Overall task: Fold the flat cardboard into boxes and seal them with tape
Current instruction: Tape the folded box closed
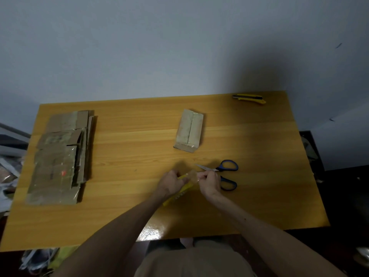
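Note:
A folded cardboard box [189, 130] stands on the wooden table [139, 196], its two top flaps closed along a middle seam. A stack of flat cardboard pieces [60, 156] lies at the table's left. Near the table's middle, my left hand [170, 181] grips a yellow tape dispenser [177, 193] that slants down to the left. My right hand [208, 182] pinches the clear tape end [192, 174] just right of my left hand. The roll itself is mostly hidden by my fingers.
Blue-handled scissors [225, 172] lie open right beside my right hand, blades pointing left. A yellow utility knife [249, 98] rests at the far right corner. Clutter sits on the floor left of the table, and dark furniture stands to the right.

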